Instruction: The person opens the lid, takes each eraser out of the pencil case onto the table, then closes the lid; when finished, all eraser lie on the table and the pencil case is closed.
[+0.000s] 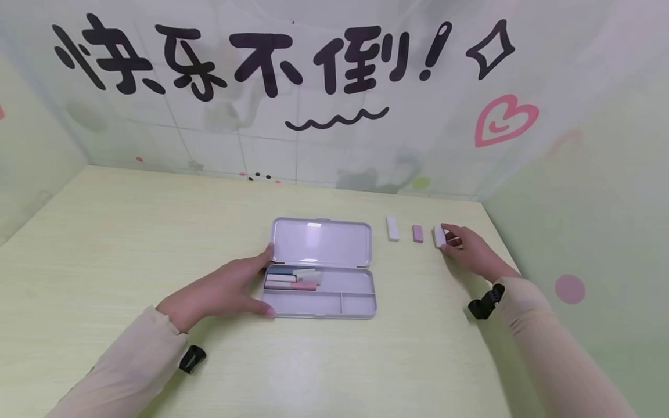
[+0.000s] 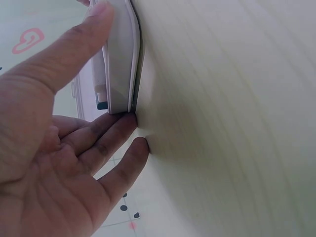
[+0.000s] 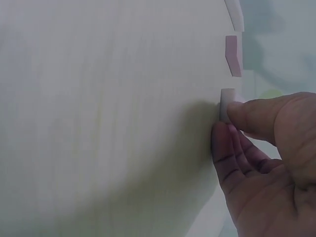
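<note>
- Presently, in the head view, the right hand pinches the rightmost white block, just beside a pink block. The left hand, fingers spread, rests against the left end of an open case holding pen-like items. Characters on the backdrop read "快乐不倒!"; I can make out no brand.
- Left wrist: thumb and fingertips touch the case; light, even pressure should steady it without tipping.
- Right wrist: thumb opposes fingertips on the block; a square pinch should prevent twisting. Whether it is lifted, I cannot tell; no lettering is legible.
</note>
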The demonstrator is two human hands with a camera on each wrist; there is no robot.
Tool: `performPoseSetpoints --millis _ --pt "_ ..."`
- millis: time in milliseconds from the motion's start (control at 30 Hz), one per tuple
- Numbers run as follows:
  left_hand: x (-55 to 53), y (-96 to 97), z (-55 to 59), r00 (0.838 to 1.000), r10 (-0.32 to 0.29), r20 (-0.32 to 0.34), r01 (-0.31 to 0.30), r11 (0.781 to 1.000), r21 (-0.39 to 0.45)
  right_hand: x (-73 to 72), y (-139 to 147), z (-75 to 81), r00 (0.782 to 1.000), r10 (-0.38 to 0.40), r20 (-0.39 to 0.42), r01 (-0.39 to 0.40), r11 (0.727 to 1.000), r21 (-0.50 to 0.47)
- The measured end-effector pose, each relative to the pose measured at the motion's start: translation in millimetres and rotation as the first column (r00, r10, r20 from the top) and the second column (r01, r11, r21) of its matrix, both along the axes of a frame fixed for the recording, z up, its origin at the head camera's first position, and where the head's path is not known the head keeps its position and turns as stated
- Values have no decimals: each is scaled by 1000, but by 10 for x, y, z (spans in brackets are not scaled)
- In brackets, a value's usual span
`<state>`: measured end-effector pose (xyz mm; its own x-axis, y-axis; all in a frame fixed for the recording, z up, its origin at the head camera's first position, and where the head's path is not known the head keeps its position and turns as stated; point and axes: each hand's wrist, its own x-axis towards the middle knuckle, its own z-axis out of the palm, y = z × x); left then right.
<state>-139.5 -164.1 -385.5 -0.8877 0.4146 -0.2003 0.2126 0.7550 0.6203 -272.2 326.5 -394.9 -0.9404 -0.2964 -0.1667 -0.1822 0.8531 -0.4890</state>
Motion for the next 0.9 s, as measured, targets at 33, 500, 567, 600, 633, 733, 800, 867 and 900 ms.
performPoseSetpoints --millis 33,500,567,600,633,733,800,867,900 --pt "-1 3 2 1000 1 1 -1 1000 1 -5 4 11 1000 0 7 0 1000 3" --pt "4 10 24 1000 -4 -8 4 1000 5 -33 68 27 1000 2 24 -2 1000 -18" --pt "4 12 28 1000 -3 -6 3 1000 5 -35 63 17 1000 2 17 -2 1000 -20" --pt "4 13 29 1000 -2 -4 2 1000 6 -36 63 12 1000 3 15 -2 1000 -21" --pt "4 14 30 1000 -1 -1 1 1000 8 -37 61 6 1000 3 10 -3 1000 -19" --pt "1 17 26 1000 0 3 0 1000 12 -27 53 0 1000 -5 2 5 1000 -15" --pt "-2 19 20 1000 -1 1 1 1000 11 -17 43 2 1000 -3 -13 2 1000 -4" --pt "-7 19 13 1000 0 0 0 1000 8 -1 21 14 1000 4 -30 -3 1000 9" --pt "-9 19 11 1000 0 -2 0 1000 8 8 6 23 999 6 -39 -5 1000 17"
